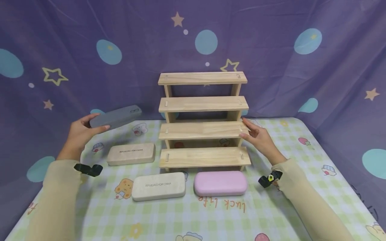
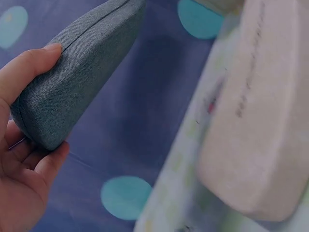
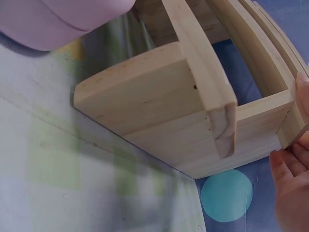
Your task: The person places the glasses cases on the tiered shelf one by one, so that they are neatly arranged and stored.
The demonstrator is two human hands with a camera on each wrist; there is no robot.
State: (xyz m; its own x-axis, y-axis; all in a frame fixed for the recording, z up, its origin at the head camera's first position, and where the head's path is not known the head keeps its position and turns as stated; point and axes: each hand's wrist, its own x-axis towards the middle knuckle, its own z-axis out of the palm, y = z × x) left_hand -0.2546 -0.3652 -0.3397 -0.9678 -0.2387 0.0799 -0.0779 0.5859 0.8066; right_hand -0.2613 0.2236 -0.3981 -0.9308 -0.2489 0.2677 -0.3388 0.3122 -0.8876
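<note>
My left hand (image 1: pixel 80 133) grips the near end of a blue-grey fabric glasses case (image 1: pixel 116 117), thumb along one side and fingers beneath. The case is held up at the left, tilted, with a small glasses mark at its far end. My right hand (image 1: pixel 258 136) pinches the right end of a plank on a four-step wooden display shelf (image 1: pixel 203 130), second step from the bottom. In the right wrist view its fingers (image 3: pixel 285 166) curl under that plank end. Two beige glasses cases (image 1: pixel 131 154) (image 1: pixel 158 186) and a pink glasses case (image 1: pixel 220 183) lie on the table.
A green checked cloth (image 1: pixel 99 214) covers the table. The shelf stands upright near its back edge, against a purple curtain (image 1: pixel 144 40) with stars and blue dots. One beige case lies left of the shelf; the other and the pink one lie before it.
</note>
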